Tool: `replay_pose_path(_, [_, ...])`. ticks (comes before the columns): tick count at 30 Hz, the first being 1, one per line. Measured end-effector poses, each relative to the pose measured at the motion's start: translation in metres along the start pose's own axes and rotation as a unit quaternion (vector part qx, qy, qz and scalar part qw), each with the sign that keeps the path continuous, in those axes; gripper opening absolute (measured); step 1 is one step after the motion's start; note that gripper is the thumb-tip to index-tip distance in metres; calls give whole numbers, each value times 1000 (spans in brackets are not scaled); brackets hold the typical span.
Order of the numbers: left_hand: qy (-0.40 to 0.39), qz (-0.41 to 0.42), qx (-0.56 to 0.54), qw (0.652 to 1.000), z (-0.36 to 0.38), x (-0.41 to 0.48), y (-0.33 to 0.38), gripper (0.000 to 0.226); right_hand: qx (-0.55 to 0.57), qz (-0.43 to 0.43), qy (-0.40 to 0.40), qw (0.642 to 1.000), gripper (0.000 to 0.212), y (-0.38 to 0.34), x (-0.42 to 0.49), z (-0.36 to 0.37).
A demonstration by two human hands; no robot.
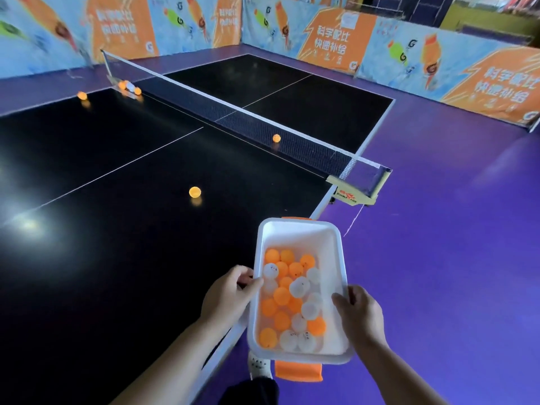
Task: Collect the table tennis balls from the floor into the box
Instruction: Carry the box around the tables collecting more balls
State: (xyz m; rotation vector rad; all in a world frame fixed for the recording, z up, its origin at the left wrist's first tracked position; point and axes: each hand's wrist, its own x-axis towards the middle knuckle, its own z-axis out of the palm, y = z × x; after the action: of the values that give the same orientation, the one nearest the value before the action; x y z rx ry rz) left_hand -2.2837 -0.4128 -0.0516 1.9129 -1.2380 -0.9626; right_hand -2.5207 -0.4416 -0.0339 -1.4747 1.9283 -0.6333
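Both hands (pixel 226 296) (pixel 361 312) gripping rectangular white plastic box (pixel 333 241), smooth round balls (pixel 289 302) inside

Black table tennis table (pixel 102 252) on purple floor (pixel 453 244), net (pixel 222 109) across the middle. On the near half: orange ball (pixel 195 192) mid-surface, second ball (pixel 276 138) just beside net, third ball (pixel 82 95) near far side edge, cluster of balls (pixel 130 86) at net's far end.

White box (pixel 301 229), perhaps half-full: orange, white balls (pixel 282 296)
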Motion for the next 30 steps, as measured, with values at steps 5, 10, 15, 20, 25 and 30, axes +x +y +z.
replay_pose_path(5, [100,-18,8,995,-6,127,13,37,-24,-33,-7,999,13,-38,107,9])
replay_pose_path(10, [161,-104,83,978,-32,251,7,47,-67,-47,-38,996,8,-84,205,23])
replay_pose_path(15, [124,-177,219,951,-61,341,-11,52,-85,-64,-56,993,10,-115,273,39])
replay_pose_path(20, [98,-221,267,933,-77,387,-32,55,-97,-53,-71,991,10,-128,307,50])
replay_pose_path(25, [94,-209,224,947,-75,397,-36,45,-110,-51,-93,988,14,-140,336,62])
replay_pose_path(30, [165,-54,41,984,-58,387,34,43,-106,-69,-126,984,12,-159,366,82])
